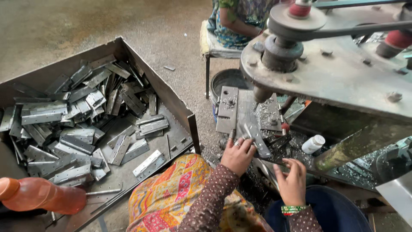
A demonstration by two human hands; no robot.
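Observation:
My left hand [237, 154] grips a grey metal hinge plate [256, 136] that lies on the machine's work plate [227, 107], under the spindle [261, 93]. My right hand [292, 180], with bangles at the wrist, is held just to the right with its fingers bent around the edge of a thin metal piece [274, 163]; how firm the hold is I cannot tell. Metal shavings cover the bed around both hands.
A big metal tray [180, 107] on the left holds several loose hinge plates [81, 129]. An orange bottle [40, 195] lies at the lower left. A small white bottle [313, 144] stands on the machine bed. Another person sits on a stool [214, 47] behind. Pulleys [296, 19] overhang.

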